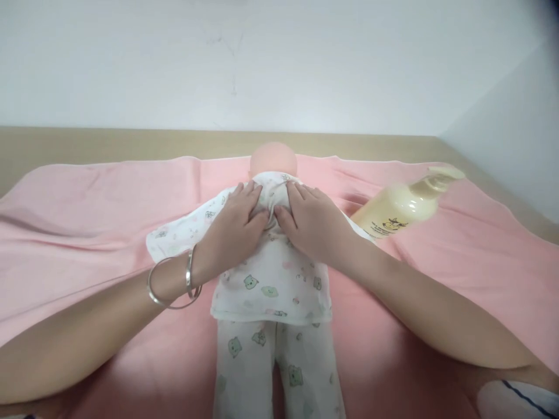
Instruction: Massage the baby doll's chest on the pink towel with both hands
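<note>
A baby doll (273, 158) lies with its bald head away from me, no facial features showing, probably face down. It wears a white printed top (271, 291) and matching trousers (244, 361). My left hand (238, 224) rests flat on the left of the doll's upper back, fingers extended. On the other side, my right hand (314, 221) presses flat on the top, fingers stretched forward. Both thumbs point inward, nearly meeting over creased fabric. Silver bangles (188, 273) hang on my left wrist. The doll's right sleeve is mostly hidden behind my right hand and forearm.
Under the doll spreads a pink blanket (109, 233) with folds at left and right. A yellowish pump bottle (397, 209) lies tilted on it, right of the doll. Behind are a wooden surface edge (109, 144) and a white wall (327, 70).
</note>
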Demonstrator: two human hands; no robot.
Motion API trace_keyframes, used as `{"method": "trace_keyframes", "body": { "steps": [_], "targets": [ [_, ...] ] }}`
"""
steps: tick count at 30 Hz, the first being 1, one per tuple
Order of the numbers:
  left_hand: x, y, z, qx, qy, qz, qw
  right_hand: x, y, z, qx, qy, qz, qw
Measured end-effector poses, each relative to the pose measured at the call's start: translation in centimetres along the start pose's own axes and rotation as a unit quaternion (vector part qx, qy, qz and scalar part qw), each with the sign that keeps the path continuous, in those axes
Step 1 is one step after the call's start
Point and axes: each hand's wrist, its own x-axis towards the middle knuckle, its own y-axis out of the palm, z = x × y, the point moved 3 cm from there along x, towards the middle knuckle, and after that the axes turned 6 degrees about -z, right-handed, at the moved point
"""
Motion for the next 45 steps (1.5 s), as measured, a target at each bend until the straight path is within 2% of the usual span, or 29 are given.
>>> {"method": "trace_keyframes", "body": {
  "steps": [4, 7, 10, 16, 21, 29, 35, 38, 42, 45],
  "targets": [
    [2.0, 0.3, 1.0, 0.021, 0.003, -0.025, 0.999, -1.7, -0.7, 1.6, -0.052, -0.029, -0.003, 0.998],
    [2.2, 0.5, 1.3, 0.027, 0.014, -0.050, 0.998, -1.9, -1.2, 1.9, -0.051, -0.029, 0.004, 0.998],
    [1.9, 0.6, 1.3, 0.018, 0.019, -0.052, 0.998, -1.2, -1.4, 1.3, -0.015, -0.002, 0.016, 1.000],
    [1.8, 0.8, 1.5, 0.010, -0.001, -0.051, 0.999, 0.6, 0.0, -0.2, 0.044, 0.056, 0.014, 0.997],
    [1.8, 0.9, 1.7, 0.011, -0.008, -0.056, 0.998, 0.9, 1.3, -0.8, 0.055, 0.053, -0.013, 0.997],
    [1.3, 0.8, 1.4, 0.031, 0.003, -0.048, 0.998, 0.7, 1.4, -0.8, 0.051, 0.051, -0.016, 0.997],
    [-1.5, 0.2, -0.6, 0.043, 0.036, -0.010, 0.998, 1.0, 1.3, -1.0, 0.033, 0.008, -0.033, 0.999],
    [-2.1, -0.1, -1.3, 0.034, 0.019, 0.016, 0.999, 0.9, 0.6, -0.7, 0.019, -0.006, -0.019, 1.000],
    [-1.0, -0.3, -0.9, 0.017, -0.016, 0.017, 1.000, -0.4, -0.5, 0.4, -0.041, -0.019, -0.019, 0.999],
    [0.4, -0.1, -0.1, 0.015, 0.000, 0.007, 1.000, -1.7, -0.9, 1.5, -0.105, -0.045, -0.035, 0.993]
  ]
}}
